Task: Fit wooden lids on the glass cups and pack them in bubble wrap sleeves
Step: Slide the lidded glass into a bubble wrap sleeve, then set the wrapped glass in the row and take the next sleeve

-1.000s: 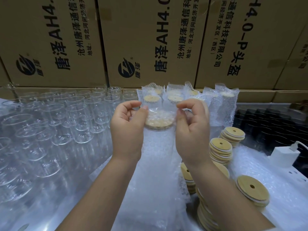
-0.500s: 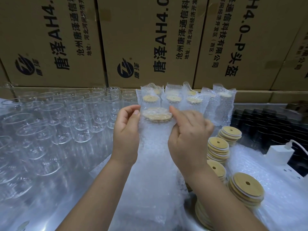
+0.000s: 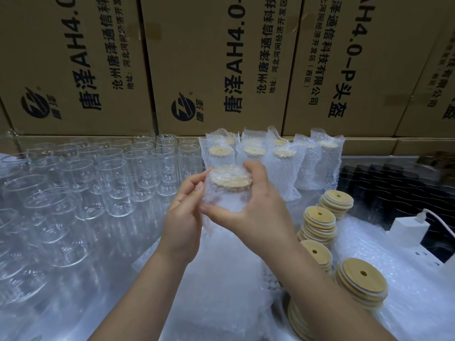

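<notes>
Moved over since a moment ago, the right hand (image 3: pixel 258 210) is curled round the lidded glass cup (image 3: pixel 225 198) inside its bubble wrap sleeve (image 3: pixel 221 254), held before the wrapped cups (image 3: pixel 283 173); the sleeve's left edge is pinched by the left hand (image 3: pixel 183 217).

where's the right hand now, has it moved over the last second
Yes. The right hand has shifted left, away from the lid stacks. It was at the sleeve's right edge and now wraps across the front of the sleeved cup.
</notes>
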